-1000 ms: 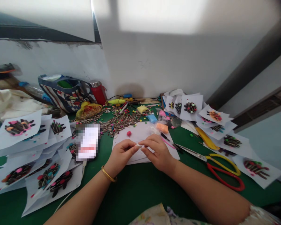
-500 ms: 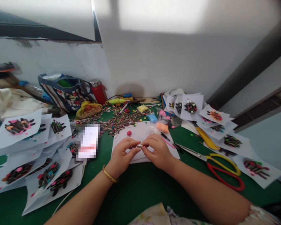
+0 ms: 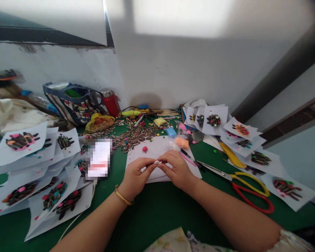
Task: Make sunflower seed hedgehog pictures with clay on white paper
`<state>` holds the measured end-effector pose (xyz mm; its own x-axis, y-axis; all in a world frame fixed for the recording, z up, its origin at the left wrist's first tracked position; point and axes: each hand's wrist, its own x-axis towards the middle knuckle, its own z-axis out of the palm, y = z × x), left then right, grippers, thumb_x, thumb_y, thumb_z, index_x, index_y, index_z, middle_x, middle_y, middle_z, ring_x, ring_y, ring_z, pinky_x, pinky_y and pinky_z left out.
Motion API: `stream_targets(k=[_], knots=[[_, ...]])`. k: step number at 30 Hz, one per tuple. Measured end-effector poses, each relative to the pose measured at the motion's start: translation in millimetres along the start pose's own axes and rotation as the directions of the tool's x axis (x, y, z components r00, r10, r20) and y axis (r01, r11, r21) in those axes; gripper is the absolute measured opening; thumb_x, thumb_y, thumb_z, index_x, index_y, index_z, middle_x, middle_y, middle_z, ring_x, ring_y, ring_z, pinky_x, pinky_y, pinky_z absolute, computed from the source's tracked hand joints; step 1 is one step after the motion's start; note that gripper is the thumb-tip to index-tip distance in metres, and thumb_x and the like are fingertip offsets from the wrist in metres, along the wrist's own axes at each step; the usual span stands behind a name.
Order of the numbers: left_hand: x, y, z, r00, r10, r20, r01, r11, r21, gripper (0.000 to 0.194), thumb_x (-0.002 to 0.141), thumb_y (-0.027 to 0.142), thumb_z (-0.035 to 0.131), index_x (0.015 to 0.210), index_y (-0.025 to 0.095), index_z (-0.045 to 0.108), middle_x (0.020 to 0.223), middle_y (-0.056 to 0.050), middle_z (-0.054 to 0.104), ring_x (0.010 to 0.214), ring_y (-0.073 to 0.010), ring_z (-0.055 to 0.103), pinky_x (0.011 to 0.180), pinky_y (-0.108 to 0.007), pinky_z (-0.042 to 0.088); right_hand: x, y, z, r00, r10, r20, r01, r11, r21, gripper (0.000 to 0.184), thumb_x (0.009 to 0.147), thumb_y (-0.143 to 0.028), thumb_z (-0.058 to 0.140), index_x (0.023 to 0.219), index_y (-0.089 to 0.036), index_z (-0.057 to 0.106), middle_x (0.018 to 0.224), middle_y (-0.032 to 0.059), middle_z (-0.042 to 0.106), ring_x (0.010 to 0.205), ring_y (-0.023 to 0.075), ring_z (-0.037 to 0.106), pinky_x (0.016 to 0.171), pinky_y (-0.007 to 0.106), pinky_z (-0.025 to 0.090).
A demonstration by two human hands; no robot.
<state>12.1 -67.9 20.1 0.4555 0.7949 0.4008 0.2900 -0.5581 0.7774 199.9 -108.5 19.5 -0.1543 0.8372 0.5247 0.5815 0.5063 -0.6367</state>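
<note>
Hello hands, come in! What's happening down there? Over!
Left hand and right hand pinching white bit over paper. Red ball on paper, just beyond left hand. Scissors off to the right, touching neither hand.

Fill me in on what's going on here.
The person's left hand and right hand meet at the fingertips, pinching a small white piece between them above some white paper. A red ball lies on the paper, just beyond the hands. Striped seeds are strewn behind it, scissors lie to the right, and decorated sheets are piled on both sides.
</note>
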Motion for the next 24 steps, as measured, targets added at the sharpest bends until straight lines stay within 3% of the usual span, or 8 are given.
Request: stream_targets(k=[9,14,20,24], knots=[[-5.0,-1.8,0.6,0.999,0.04,-0.001,-0.04,0.999,-0.021,0.016,0.088,0.025,0.064,0.102,0.023,0.071,0.094,-0.003,0.075,0.084,-0.0157,0.068,0.078,-0.027,0.053,1.5,-4.7,-0.2,0.998,-0.007,-0.057,0.013,0.995,0.102,0.01,0.093,-0.026,0.057,0.089,-0.021,0.065,0.08,0.0027,0.064,0.079,0.017,0.057,0.075,0.034,0.045],[-3.4,0.5,-0.7,0.997,0.052,0.057,-0.052,0.999,-0.016,0.021,0.088,0.027,0.063,0.107,0.022,0.068,0.092,-0.004,0.072,0.082,-0.0155,0.065,0.076,-0.028,0.052,0.9,-7.2,0.4,0.997,-0.018,-0.074,0.023,0.998,0.063,0.012,0.091,-0.023,0.057,0.081,-0.021,0.062,0.076,0.0021,0.062,0.076,0.0167,0.056,0.073,0.034,0.044],[0.2,1.2,-2.1,0.997,0.08,0.015,-0.08,0.997,-0.016,0.01,0.089,0.028,0.062,0.09,0.021,0.069,0.084,-0.003,0.069,0.079,-0.0153,0.063,0.075,-0.029,0.05,-1.7,-6.1,4.1,0.998,-0.049,-0.05,0.049,0.999,0.003,0.01,0.09,-0.024,0.059,0.08,-0.021,0.062,0.076,0.0022,0.063,0.078,0.0174,0.057,0.076,0.035,0.043],[0.5,0.5,-2.0,0.997,0.074,0.0,-0.074,0.997,-0.031,0.01,0.089,0.027,0.063,0.091,0.021,0.069,0.084,-0.003,0.07,0.079,-0.0153,0.063,0.074,-0.028,0.05,-1.4,-7.0,3.0,0.999,-0.032,-0.044,0.032,0.999,0.008,0.006,0.09,-0.025,0.06,0.086,-0.021,0.063,0.079,0.0028,0.064,0.08,0.0179,0.057,0.077,0.035,0.044]])
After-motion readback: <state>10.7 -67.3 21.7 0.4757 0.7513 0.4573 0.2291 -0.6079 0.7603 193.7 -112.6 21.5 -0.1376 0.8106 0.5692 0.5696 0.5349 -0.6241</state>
